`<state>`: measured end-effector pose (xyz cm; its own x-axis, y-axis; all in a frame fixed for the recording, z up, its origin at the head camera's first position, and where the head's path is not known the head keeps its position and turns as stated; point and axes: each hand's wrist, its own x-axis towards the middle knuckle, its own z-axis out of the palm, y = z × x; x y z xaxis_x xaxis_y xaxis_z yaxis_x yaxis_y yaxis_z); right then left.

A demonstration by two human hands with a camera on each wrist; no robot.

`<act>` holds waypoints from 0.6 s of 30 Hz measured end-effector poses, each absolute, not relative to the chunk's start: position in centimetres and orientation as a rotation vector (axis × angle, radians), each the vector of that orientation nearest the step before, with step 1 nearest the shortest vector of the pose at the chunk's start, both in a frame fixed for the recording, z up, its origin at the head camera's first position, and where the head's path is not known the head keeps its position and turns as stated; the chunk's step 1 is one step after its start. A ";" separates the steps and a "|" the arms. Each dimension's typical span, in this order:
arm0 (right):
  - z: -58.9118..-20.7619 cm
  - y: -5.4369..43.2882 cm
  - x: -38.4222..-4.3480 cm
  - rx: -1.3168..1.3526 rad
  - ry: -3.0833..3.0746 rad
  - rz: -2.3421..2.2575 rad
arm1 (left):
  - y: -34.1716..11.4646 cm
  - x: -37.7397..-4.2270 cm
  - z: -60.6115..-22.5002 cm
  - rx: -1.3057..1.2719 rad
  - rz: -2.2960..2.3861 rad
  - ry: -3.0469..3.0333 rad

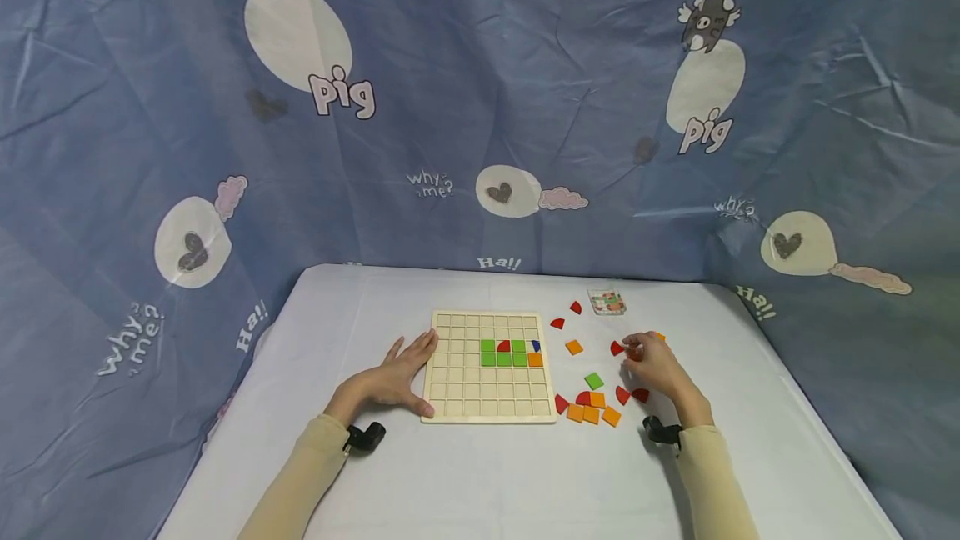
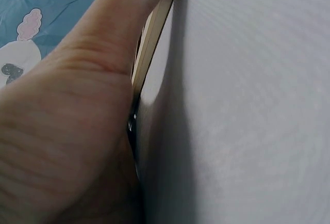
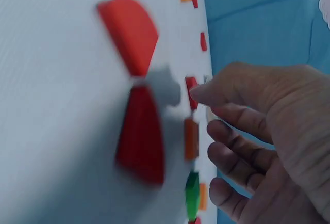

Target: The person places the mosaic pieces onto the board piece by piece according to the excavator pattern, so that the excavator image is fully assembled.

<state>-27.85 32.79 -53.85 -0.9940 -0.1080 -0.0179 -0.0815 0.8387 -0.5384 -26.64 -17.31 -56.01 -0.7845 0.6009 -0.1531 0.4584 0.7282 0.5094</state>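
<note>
A red piece [image 1: 617,347] lies between the gridded board [image 1: 472,390] and the right edge of the surface [image 1: 450,473], its long axis hard to judge. Beside it, the right hand [image 1: 656,363] has loosely bent, parted fingers, seemingly gripping nothing. The left hand [image 1: 393,377] spreads against the board.

a screened-off nook: blue pig-print cloth [image 1: 442,65] behind and beside a white table [image 1: 465,473].
</note>
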 end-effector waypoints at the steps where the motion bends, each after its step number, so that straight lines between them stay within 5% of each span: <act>1: -54.0 33.1 -27.8 -0.149 2.976 -0.855 | -17.3 -26.6 -56.0 0.830 0.656 2.628; 18: -54.8 35.7 -27.0 0.032 2.963 -0.879 | -17.3 -26.6 -56.0 0.838 0.666 2.625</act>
<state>-27.02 35.67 -54.77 -0.9985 0.0055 -0.0549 0.0345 0.8381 -0.5444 -26.60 -17.33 -55.97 -0.7826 0.6056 -0.1440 0.4636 0.7214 0.5145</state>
